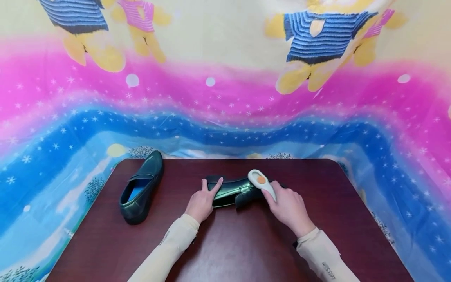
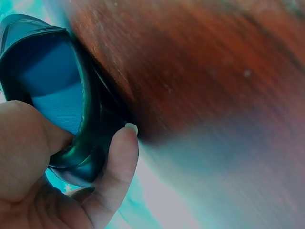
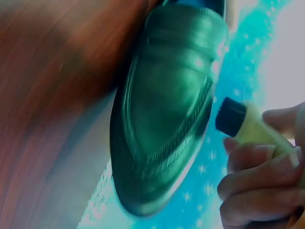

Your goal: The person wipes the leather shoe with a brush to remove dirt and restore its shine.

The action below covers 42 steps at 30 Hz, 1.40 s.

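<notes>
A dark glossy loafer (image 1: 227, 191) is tipped onto its side over the middle of the table, heel to the left and toe to the right. My left hand (image 1: 200, 204) grips its heel, with one digit tucked inside the opening in the left wrist view. In my right hand (image 1: 290, 205) is a small white brush (image 1: 256, 178) with an orange spot. Its short black bristles (image 3: 230, 117) are beside the loafer's toe in the right wrist view, with a narrow gap between. The loafer's toe is partly hidden behind the right hand in the head view.
A matching loafer (image 1: 149, 172) with a blue insole stands upright at the left of the dark red table (image 1: 225, 250). Behind and around the table hangs a patterned cloth (image 1: 225, 105) in pink and blue.
</notes>
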{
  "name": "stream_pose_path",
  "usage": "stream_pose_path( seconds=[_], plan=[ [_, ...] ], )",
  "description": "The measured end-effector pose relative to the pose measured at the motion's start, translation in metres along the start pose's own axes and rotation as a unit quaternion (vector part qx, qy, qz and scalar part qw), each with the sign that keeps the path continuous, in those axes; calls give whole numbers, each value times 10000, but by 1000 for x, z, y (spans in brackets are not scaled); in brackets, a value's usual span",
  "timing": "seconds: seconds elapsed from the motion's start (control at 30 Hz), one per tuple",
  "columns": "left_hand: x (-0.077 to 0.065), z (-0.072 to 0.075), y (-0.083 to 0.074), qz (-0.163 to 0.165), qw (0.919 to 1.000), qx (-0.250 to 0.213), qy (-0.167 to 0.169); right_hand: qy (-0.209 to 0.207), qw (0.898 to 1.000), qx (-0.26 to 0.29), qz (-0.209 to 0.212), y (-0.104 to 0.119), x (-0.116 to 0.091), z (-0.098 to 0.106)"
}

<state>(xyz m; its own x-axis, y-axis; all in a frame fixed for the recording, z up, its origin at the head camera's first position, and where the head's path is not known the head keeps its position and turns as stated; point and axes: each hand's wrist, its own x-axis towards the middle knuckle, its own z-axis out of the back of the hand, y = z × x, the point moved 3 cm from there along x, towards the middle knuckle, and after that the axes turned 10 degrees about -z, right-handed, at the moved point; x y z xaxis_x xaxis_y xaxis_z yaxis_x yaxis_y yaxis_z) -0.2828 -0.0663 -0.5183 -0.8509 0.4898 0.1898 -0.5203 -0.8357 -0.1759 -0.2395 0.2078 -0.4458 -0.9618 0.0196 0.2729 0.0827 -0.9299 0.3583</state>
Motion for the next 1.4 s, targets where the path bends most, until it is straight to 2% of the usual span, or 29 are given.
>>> stream_pose_path(
  seconds=[0.13, 0.23, 0.4, 0.63, 0.8, 0.93, 1.07, 1.2, 1.4],
  plan=[
    [0, 0, 1, 80, 9998, 37, 163, 225, 9982, 69, 552, 17, -1, -15],
    [0, 0, 1, 101, 9998, 84, 161, 243, 9970, 58, 729, 21, -2, -24],
    [3, 2, -1, 73, 9996, 261, 91, 144, 9988, 107, 451, 6, -1, -25],
    [10, 6, -2, 49, 9996, 273, 104, -61, 10000, 44, 40, -42, -5, -7],
    [9, 7, -1, 161, 9992, 301, 220, 92, 9999, 71, -108, -59, -10, 4],
    [6, 5, -1, 155, 9992, 330, 164, 336, 9977, 563, -197, -55, -11, 5],
    [5, 3, -2, 168, 9992, 330, 148, 528, 9926, 1069, -242, -39, -7, 2],
    [4, 2, -2, 213, 9990, 362, 133, 382, 9959, 816, -111, -24, 3, -5],
    [6, 5, -2, 267, 9983, 509, 83, -276, 9994, 215, 51, -21, 12, -7]
  ],
)
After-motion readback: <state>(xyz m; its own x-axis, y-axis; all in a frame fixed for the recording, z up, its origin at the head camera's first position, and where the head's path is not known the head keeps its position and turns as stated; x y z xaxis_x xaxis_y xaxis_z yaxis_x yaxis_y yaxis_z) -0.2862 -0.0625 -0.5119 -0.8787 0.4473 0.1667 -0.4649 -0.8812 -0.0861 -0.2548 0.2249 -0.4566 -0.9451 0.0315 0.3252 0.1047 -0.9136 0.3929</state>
